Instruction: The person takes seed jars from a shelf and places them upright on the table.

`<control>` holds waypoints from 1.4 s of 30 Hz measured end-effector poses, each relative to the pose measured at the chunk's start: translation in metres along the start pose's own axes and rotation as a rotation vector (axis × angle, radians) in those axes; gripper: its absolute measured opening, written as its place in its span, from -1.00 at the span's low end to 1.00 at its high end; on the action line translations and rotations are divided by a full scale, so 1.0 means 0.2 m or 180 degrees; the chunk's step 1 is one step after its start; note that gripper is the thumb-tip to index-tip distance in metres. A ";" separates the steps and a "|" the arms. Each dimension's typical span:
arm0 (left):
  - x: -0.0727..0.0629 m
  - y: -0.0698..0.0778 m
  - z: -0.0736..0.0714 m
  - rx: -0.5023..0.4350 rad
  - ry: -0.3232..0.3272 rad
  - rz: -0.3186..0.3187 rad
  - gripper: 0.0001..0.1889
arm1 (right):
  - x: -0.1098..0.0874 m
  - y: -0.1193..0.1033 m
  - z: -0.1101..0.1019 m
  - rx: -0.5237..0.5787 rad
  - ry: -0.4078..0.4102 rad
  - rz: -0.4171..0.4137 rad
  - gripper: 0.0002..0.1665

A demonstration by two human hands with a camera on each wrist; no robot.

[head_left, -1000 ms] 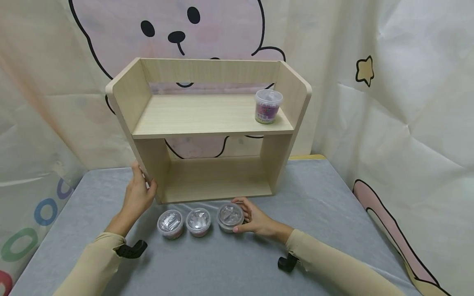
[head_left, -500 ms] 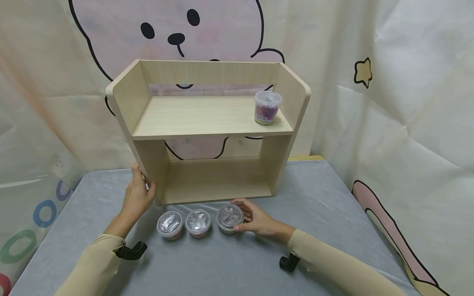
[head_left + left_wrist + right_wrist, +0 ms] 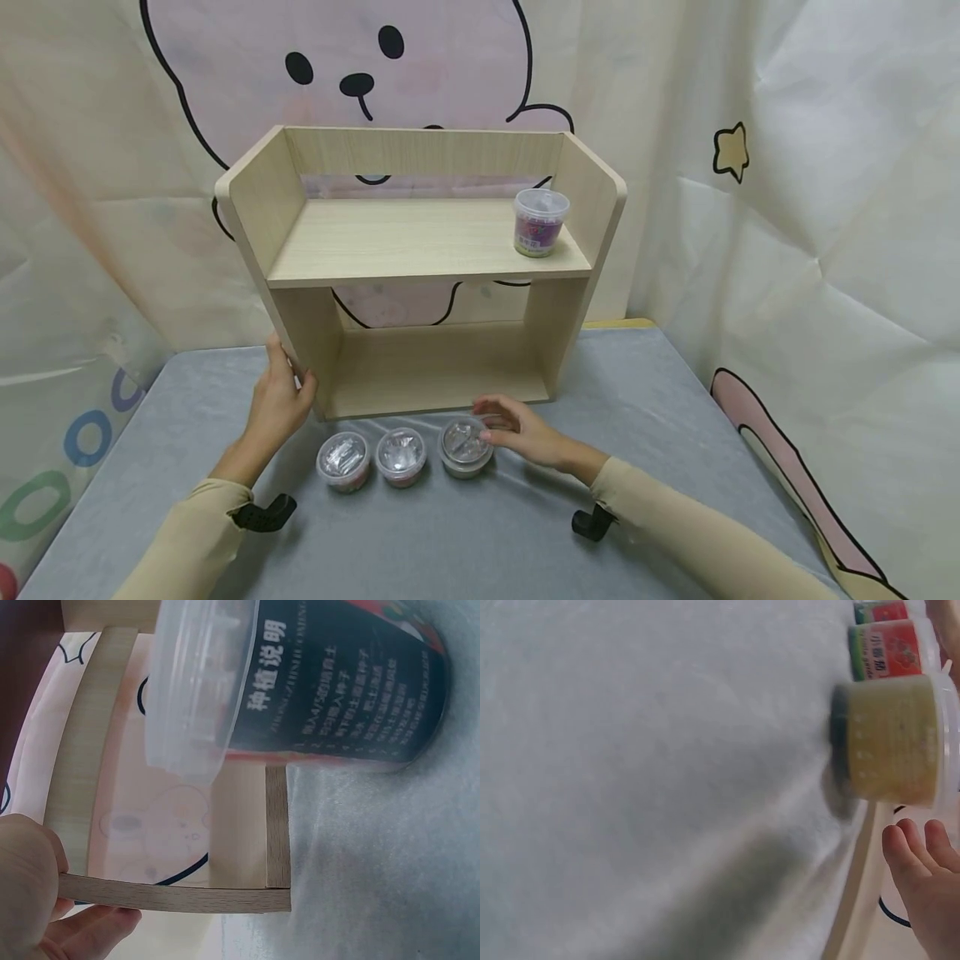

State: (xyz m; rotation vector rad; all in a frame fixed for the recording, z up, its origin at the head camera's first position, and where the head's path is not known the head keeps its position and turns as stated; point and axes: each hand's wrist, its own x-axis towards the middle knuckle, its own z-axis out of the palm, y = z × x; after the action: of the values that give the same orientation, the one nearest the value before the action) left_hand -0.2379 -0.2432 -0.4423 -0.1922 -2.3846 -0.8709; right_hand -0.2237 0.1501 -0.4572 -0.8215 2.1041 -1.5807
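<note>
My left hand [image 3: 279,398] grips the left side panel of a two-tier wooden shelf [image 3: 442,362]; the left wrist view shows thumb and fingers on either side of the panel's edge. Three lidded plastic cups stand upright before the shelf: a left cup [image 3: 343,462], a middle cup [image 3: 401,458] and a right cup [image 3: 463,448]. Beside and slightly above the right cup is my right hand [image 3: 531,435], fingers relaxed. In the right wrist view those fingers [image 3: 904,855] look apart from the cup's yellowish wall [image 3: 892,742].
On the upper tier, at its right end, stands another lidded cup [image 3: 538,223] with a purple label. A grey-blue cloth [image 3: 375,546] covers the table. Printed curtains [image 3: 817,208] hang close behind and at both sides.
My right hand has let go of the right cup and lifted a little off it. The left hand keeps its hold on the shelf panel. The head view has tilted slightly.
</note>
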 end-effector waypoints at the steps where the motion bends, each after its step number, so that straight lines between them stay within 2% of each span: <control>1: 0.00 0.00 0.00 0.0004 -0.0004 -0.0002 -0.25 | 0.00 -0.01 -0.01 -0.0015 -0.0001 0.0010 -0.32; 10: 0.00 0.00 0.00 0.0011 0.0052 0.0049 -0.26 | -0.01 -0.09 -0.06 -0.0087 0.0013 -0.0003 -0.35; 27: 0.00 0.00 0.01 -0.0003 0.0091 0.0013 -0.26 | 0.00 -0.22 -0.17 -0.0228 0.0142 -0.0296 -0.42; 42: 0.00 -0.01 0.01 0.0024 0.0074 0.0002 -0.29 | -0.01 -0.44 -0.30 -0.0402 0.0282 -0.0397 -0.42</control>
State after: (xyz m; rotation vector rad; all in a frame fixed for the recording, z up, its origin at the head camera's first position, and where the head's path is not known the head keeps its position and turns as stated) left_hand -0.2394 -0.2432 -0.4453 -0.1788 -2.3659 -0.8593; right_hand -0.2384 0.1782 -0.3561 -0.9582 2.2746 -1.5860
